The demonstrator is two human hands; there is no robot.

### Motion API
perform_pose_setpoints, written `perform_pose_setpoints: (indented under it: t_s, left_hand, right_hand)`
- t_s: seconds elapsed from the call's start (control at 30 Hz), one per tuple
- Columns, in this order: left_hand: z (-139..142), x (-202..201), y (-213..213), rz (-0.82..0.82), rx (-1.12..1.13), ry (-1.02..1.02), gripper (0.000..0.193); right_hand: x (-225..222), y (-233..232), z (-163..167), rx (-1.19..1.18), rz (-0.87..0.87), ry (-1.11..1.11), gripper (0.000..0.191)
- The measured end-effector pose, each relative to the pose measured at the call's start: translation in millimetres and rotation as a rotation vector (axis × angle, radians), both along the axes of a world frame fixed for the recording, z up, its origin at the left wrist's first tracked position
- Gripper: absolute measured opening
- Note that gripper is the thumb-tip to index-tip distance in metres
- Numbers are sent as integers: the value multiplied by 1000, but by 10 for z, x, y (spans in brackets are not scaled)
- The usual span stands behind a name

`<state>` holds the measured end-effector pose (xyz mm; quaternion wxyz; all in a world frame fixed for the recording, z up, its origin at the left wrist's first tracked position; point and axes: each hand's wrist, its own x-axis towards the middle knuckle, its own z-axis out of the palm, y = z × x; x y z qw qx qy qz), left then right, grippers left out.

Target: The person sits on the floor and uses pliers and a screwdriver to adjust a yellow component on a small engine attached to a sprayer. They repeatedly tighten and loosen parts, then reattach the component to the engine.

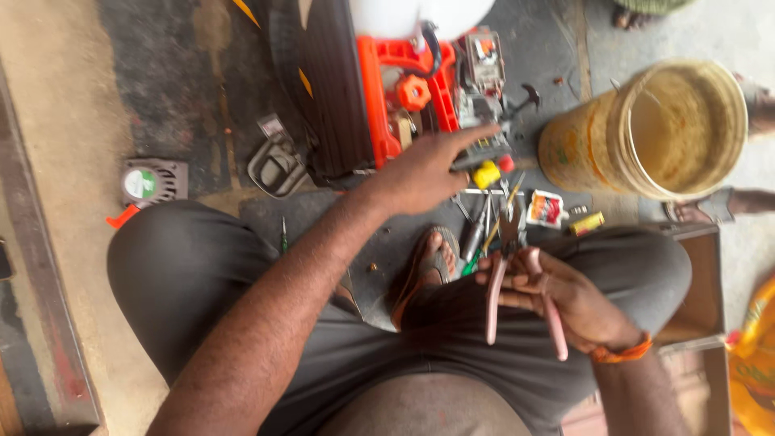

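Grey trousers cover the knees of a person seated on the floor (73,145), near a square drain cover (153,182) at left. At centre the left hand (424,171), fingers together and extended, holding nothing, reaches to an orange engine (420,89), while loose tools (480,230) lie below it. Right of these, the right hand (565,299) has its fingers wrapped around pink-handled pliers (508,266), near a yellow bucket (646,129).

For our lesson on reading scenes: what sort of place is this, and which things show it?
Probably an informal floor-level repair spot: the right hand holds pink-handled pliers, the left hand reaches toward an orange engine machine, and loose tools lie on the ground.
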<state>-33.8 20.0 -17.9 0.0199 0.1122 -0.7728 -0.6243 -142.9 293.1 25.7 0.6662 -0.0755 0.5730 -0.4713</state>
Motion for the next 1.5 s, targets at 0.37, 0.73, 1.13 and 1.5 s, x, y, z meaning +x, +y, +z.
perform_pose_setpoints:
  t_s: [0.37,0.73,1.13,1.5]
  left_hand:
    - [-131,-24,1,68,-63,127,63]
    - [-171,-58,-12,98,-117,107,60]
    - [-245,-71,28,106,-175,238,55]
    - [-306,-114,62,74,-147,224,57]
  right_hand:
    - [-221,-131,277,99,209,198,49]
    - [83,-84,392,321,38,304,49]
    - [-90,-235,410,114,-53,-203,40]
    - [-120,-175,363,76,-76,-198,33]
